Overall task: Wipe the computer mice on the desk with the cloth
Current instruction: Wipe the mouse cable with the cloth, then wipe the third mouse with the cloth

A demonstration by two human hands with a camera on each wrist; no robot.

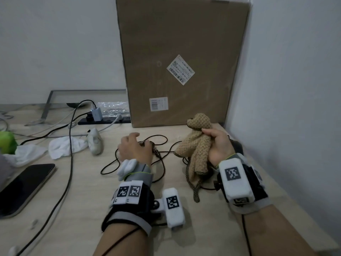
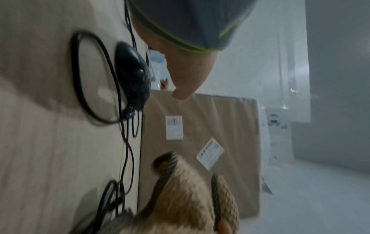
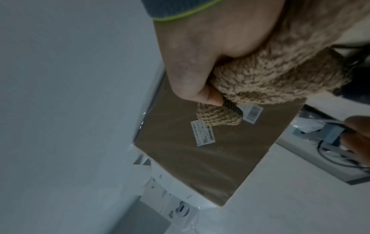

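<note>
The right hand is clenched round a tan cloth, bunched and raised clear of the tabletop; a loose tail of it hangs down towards the wood. The right wrist view confirms the grip — fingers curled tight into the knit.

The left hand lies palm down over a black mouse, which the head view hides almost wholly. In the left wrist view the mouse sits on the tabletop with the hand above it; whether the fingers grasp it cannot be told (the view is blurred). Its cord loops across the tabletop at 6 o'clock of the hand.

A white mouse lies at 9 o'clock of the left hand, well apart, touching a crumpled white tissue. A further dark object shows just behind the right hand — too hidden to identify.

At 12 o'clock a cardboard box stands upright against the wall. A phone lies face up at 8 o'clock, and a power strip with plugs at 11 o'clock.
</note>
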